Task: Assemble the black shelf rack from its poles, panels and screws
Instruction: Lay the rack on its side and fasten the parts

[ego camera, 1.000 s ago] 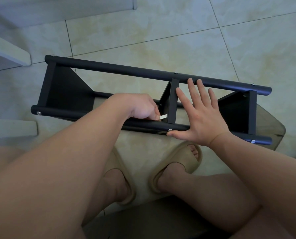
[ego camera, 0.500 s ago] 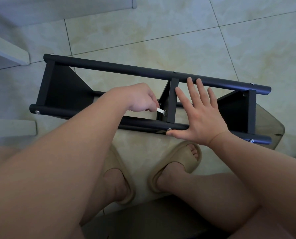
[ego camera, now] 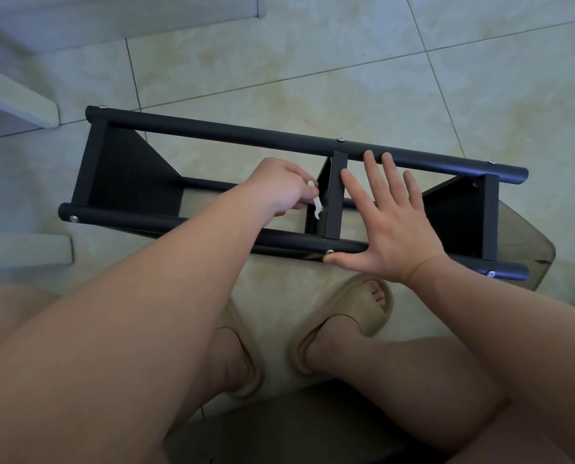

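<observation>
The black shelf rack [ego camera: 246, 135] lies on its side on the tiled floor, with long poles joined by three panels. Silver screw heads [ego camera: 329, 252] show along the poles. My left hand [ego camera: 279, 187] pinches a small white flat wrench [ego camera: 316, 204] just left of the middle panel [ego camera: 334, 195], between the two upper poles. My right hand [ego camera: 393, 226] lies flat with fingers spread across the rack right of that panel, thumb on the near pole [ego camera: 179, 221] beside a screw.
My two feet in beige slippers [ego camera: 343, 326] stand just under the rack's near side. A transparent plastic sheet [ego camera: 530, 249] lies beneath the rack's right end. White furniture edges [ego camera: 22, 102] stand at the far left, and a dark seat edge [ego camera: 279, 430] is below.
My left hand has lifted away from the near pole and turned the white wrench from lying flat to pointing down beside the middle panel. My right hand stays flat on the rack.
</observation>
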Demonstrator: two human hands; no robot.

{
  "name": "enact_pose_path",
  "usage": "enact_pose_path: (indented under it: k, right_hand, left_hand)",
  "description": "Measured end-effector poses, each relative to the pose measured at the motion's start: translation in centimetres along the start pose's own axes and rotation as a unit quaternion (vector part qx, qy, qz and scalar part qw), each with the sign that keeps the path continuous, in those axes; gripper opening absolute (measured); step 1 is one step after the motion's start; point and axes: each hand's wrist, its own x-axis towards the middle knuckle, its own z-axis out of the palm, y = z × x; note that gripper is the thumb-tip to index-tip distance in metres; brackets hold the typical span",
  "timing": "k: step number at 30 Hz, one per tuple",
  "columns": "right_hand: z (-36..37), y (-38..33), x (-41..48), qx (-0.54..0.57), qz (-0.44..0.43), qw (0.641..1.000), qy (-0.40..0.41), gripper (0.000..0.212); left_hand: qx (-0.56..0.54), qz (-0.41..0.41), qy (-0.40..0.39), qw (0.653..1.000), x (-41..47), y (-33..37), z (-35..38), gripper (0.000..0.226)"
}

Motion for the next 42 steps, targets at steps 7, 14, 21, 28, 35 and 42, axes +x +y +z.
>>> enact_pose_path:
  k: [7, 14, 21, 28, 35, 42]
  right_hand:
    - [0.1, 0.0, 0.0, 0.004, -0.002, 1.000, 0.006, 0.121]
    - [0.0, 0.1, 0.1, 0.005, -0.001, 1.000, 0.007, 0.121]
    - [0.1, 0.0, 0.0, 0.008, 0.000, 1.000, 0.008, 0.121]
    - [0.2, 0.0, 0.1, 0.005, -0.001, 1.000, 0.009, 0.122]
    - [0.2, 0.0, 0.1, 0.004, -0.002, 1.000, 0.012, 0.121]
    - [0.2, 0.1, 0.1, 0.002, -0.004, 1.000, 0.015, 0.120]
  left_hand:
    - [-0.049, -0.045, -0.018, 0.998, -0.5, 0.8, 0.3, 0.005]
    - [-0.018, -0.057, -0.036, 0.998, -0.5, 0.8, 0.3, 0.010]
    - [-0.038, -0.067, -0.044, 0.996, -0.4, 0.8, 0.6, 0.007]
    - [-0.046, -0.086, -0.044, 0.994, -0.5, 0.8, 0.8, 0.014]
    - [-0.022, -0.083, -0.054, 0.995, -0.7, 0.9, 1.0, 0.017]
    - [0.007, -0.080, -0.079, 0.994, -0.7, 1.2, 0.7, 0.015]
